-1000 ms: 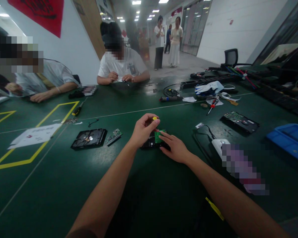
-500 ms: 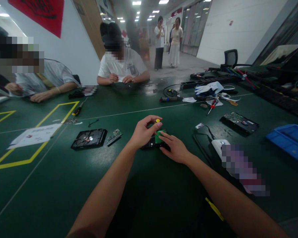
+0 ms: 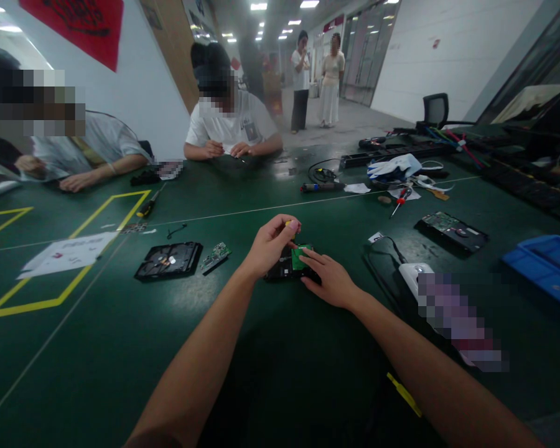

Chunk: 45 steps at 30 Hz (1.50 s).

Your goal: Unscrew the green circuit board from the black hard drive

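A black hard drive [image 3: 275, 269] with a green circuit board [image 3: 297, 264] lies on the table in front of me. Above its far side, my left hand [image 3: 271, 244] is closed around a small screwdriver [image 3: 288, 224] with a yellow handle end; most of the tool is hidden by my fingers. My right hand [image 3: 330, 281] lies over the drive's right side, open, its stretched fingers touching the green board and its thumb near the front edge. To the left are another drive [image 3: 168, 260] and a loose circuit board [image 3: 216, 257].
At right are a third drive [image 3: 452, 233], a white cabled device [image 3: 413, 272] and a blue tray [image 3: 544, 267]. A red screwdriver [image 3: 402, 198] and gloves [image 3: 394, 167] lie farther back. Two people sit across the green table; others stand behind. Printed paper [image 3: 65, 254] lies left.
My left hand has turned slightly and its fingers now cover more of the yellow handle end. The right hand stays on the drive.
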Tool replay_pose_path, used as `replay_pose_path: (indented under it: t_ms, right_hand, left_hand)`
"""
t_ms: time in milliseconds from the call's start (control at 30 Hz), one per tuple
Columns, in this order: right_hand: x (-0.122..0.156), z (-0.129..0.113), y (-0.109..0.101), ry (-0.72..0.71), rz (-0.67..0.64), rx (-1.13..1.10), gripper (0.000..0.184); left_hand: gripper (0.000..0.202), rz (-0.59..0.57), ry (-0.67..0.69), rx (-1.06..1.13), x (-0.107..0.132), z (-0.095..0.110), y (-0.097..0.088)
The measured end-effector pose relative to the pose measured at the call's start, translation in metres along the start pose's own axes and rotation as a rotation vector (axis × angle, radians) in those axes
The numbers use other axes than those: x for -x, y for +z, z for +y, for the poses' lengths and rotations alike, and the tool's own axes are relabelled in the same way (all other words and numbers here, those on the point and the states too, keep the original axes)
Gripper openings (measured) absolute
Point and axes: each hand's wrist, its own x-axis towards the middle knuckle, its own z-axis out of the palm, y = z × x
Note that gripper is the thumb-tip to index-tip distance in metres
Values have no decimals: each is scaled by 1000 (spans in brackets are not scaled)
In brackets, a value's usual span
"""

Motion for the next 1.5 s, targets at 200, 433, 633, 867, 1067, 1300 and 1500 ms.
replay_pose_path:
  t_ms: [200,433,633,867,1067,1300,1500]
  right_hand:
    - [0,0,-1,-6,5,-9,54]
    - [0,2,1,-17,17,-14,55]
    - [0,1,1,-11,9,-17,54]
    - [0,-1,-1,-2,1,-15,54]
    - [0,-1,-2,-1,-5,-9,54]
    - [0,0,-1,-14,18,-23,54]
    - [0,0,-1,-15,15,-23,53]
  left_hand:
    - [33,52,24,-118,0,2,-2]
    - [29,35,-66,71,0,3,-1]
    - [20,83,-109,174,1,4,2]
    - [26,82,-90,17,0,6,-2]
    - [32,35,-75,54,0,6,-3]
    - [33,59,-17,23,-1,3,3]
    - [31,89,20,-132,0,5,0]
